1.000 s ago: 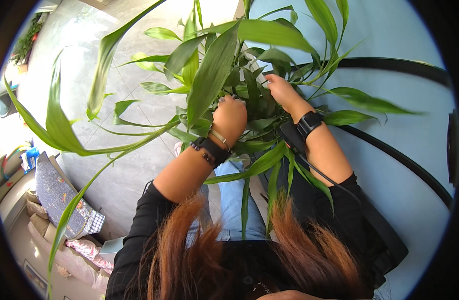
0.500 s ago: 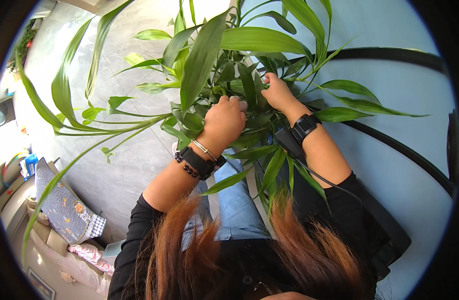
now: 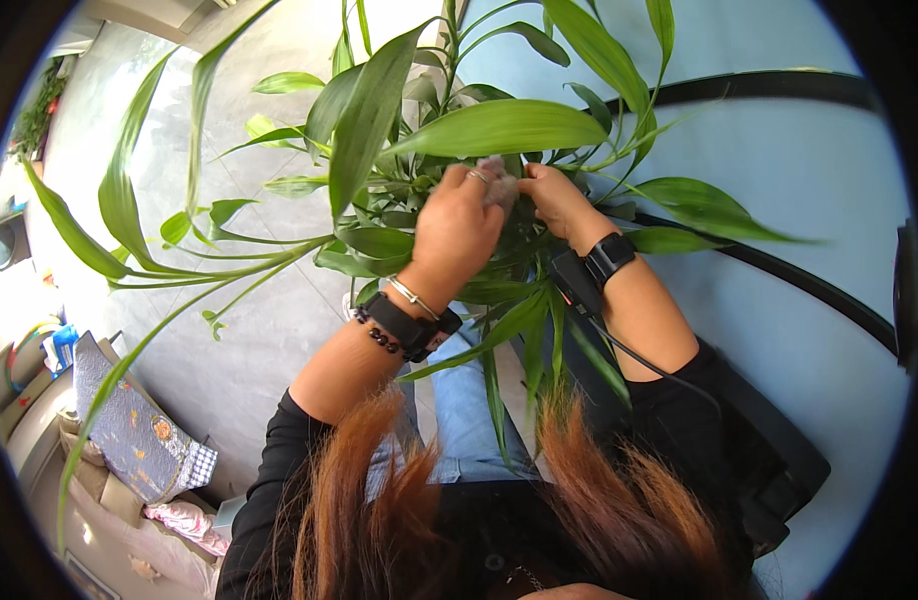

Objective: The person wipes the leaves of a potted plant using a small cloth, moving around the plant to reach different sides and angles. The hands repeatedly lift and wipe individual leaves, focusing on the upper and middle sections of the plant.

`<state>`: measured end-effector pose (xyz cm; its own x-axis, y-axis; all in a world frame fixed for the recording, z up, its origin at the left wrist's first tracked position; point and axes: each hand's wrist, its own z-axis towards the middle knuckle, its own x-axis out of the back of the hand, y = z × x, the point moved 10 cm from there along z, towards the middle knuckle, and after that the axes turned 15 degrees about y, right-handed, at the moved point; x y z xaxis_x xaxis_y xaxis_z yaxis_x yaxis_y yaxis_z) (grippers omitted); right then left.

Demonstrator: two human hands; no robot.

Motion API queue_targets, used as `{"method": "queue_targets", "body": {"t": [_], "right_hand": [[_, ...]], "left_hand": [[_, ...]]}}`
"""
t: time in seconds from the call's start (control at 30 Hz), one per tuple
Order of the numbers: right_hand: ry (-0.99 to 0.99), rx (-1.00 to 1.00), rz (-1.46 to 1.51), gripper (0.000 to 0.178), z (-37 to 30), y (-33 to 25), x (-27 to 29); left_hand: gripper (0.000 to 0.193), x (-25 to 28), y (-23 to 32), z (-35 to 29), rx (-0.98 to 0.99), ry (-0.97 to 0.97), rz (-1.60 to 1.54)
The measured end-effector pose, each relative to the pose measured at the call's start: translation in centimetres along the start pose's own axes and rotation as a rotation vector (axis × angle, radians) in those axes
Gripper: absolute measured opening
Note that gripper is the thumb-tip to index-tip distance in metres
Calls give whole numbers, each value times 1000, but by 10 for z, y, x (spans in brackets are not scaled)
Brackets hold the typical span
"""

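Observation:
A leafy green potted plant (image 3: 479,130) with long narrow leaves spreads in front of me; its pot is hidden under the foliage. My left hand (image 3: 459,222) is closed round a crumpled greyish-pink cloth (image 3: 499,185), whose end sticks out past the fingers. Close beside the cloth, my right hand (image 3: 561,203) pinches a dark green leaf between thumb and fingers; most of that leaf is hidden. Black bands circle both wrists, and bracelets sit on the left one.
A pale blue surface (image 3: 769,200) with a curved black strip (image 3: 789,285) lies to the right. Grey tiled floor (image 3: 249,360) stretches left. A grey patterned cover (image 3: 139,420) hangs over seating at the lower left. A thin black cable (image 3: 644,360) runs along my right forearm.
My left hand has risen out of the foliage with the cloth, up and slightly right, closer to my right hand. The leaves have shifted a little.

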<state>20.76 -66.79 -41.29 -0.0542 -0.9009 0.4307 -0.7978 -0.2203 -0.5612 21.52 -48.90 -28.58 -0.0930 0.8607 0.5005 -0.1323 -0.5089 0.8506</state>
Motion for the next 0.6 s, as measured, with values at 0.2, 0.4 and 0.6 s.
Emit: {"method": "queue_targets", "body": {"t": [0.2, 0.4, 0.6], "right_hand": [[-339, -261, 338, 38, -35, -1, -35], [-220, -301, 400, 55, -11, 5, -33], [-375, -211, 454, 49, -9, 9, -41]], "left_hand": [[23, -48, -9, 15, -69, -57, 108], [23, -60, -40, 44, 185, -169, -49], [39, -76, -29, -38, -35, -282, 72]]}}
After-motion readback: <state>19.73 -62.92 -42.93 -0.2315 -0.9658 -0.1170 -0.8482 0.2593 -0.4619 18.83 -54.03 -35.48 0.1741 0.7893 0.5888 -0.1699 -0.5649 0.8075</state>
